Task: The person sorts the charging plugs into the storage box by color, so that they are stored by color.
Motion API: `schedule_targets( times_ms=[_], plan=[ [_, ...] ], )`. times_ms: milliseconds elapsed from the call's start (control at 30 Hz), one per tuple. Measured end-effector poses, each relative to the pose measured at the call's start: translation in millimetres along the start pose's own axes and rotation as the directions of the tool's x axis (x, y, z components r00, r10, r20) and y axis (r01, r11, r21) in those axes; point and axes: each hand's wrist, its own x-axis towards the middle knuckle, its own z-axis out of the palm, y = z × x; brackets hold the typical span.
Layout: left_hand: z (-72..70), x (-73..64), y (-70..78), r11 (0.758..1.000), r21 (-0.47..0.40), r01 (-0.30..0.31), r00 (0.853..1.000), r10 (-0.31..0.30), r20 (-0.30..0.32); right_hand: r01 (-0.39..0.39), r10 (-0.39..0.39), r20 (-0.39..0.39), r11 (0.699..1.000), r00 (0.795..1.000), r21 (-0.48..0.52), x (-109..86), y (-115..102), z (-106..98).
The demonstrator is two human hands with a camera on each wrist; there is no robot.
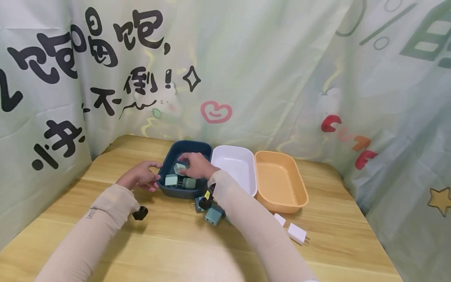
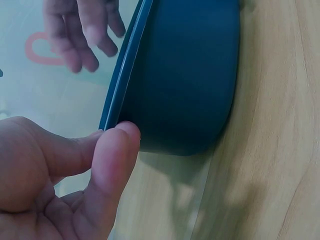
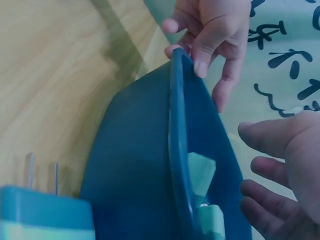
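Note:
My left hand (image 1: 142, 176) pinches the left rim of a dark blue bin (image 1: 181, 192). In the left wrist view, the thumb and a finger (image 2: 116, 155) meet at that rim. Over the bin's inside hovers my right hand (image 1: 200, 166), its fingers loosely spread. The right wrist view shows nothing held between those fingers (image 3: 270, 137). Inside the bin lie a pale green charger plug (image 1: 179, 169) close to the right fingertips, a second pale one (image 1: 171, 180) and a darker green one (image 1: 189, 183).
A white bin (image 1: 237, 164) and an orange bin (image 1: 280, 178) stand to the right. Before the bins lie blue-green chargers (image 1: 213, 216), partly behind the right forearm. White chargers (image 1: 297, 234) lie at the front right. A printed curtain (image 1: 264, 78) hangs behind the table.

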Motion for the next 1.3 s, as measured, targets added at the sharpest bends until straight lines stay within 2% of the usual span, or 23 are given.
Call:
schedule_targets(
  times_ms=[133,300,533,833,1067,1200,1300],
  plan=[
    [1.1,-0.9,0.8,1.0,-0.001,-0.011,1.0,0.011,0.005,0.012,-0.012,0.006,1.0,1.0,0.017,-14.2,0,-9],
    [1.2,-2.2,0.8,1.0,0.012,-0.016,1.0,0.015,0.015,0.05,-0.055,0.036,0.99,0.998,0.134,-34.7,1,-20],
    [-0.4,-2.1,-3.4,1.0,0.007,-0.025,1.0,0.025,0.01,0.098,-0.117,0.078,0.971,0.99,0.217,-63.8,5,-29],
    [1.4,-2.0,-1.1,1.0,0.007,-0.015,1.0,0.015,0.02,0.109,-0.127,0.039,0.946,0.991,0.305,-104.4,18,-41],
    [0.7,0.6,-2.5,1.0,0.001,-0.026,0.999,0.026,0.027,0.138,-0.161,0.039,0.928,0.986,0.346,-127.4,29,-51],
    [-0.9,0.6,-3.9,1.0,0.007,-0.024,0.999,0.024,0.025,0.153,-0.174,0.021,0.91,0.984,0.385,-141.3,34,-51],
    [-0.8,1.2,-3.6,1.0,0.001,-0.022,0.999,0.022,0.026,0.131,-0.148,0.003,0.887,0.989,0.443,-154.3,38,-49]
  ],
)
